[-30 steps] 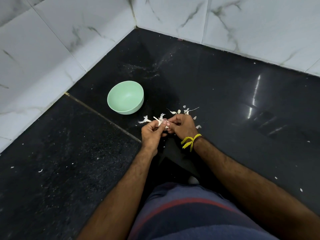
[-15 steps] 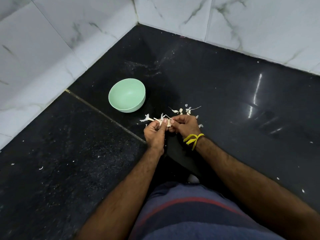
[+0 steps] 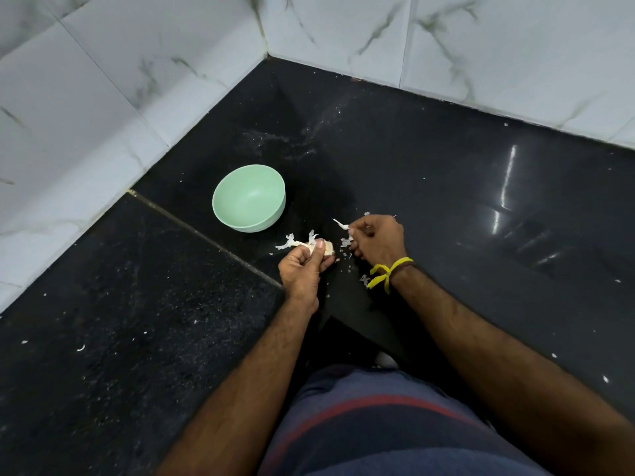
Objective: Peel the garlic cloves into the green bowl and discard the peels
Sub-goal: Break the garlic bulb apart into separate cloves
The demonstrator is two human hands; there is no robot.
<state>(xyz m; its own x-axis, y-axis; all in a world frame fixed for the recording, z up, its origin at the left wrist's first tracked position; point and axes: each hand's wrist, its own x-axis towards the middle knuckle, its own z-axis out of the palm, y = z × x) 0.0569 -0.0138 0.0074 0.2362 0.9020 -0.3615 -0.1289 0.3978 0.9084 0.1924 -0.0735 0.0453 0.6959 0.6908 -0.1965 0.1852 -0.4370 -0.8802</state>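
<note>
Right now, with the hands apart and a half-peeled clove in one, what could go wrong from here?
1. The green bowl looks empty and sits apart from the left hand, which grips the garlic clove; a tossed clove might miss it.
2. Peel scraps lie scattered on the black counter; some may be left behind.
3. The right hand pinches a peel strip that could drop near the bowl.

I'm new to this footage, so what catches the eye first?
The green bowl stands out on the black counter, apparently empty. Just in front of it, the left hand grips a garlic clove, and the right hand pinches a peel.
</note>
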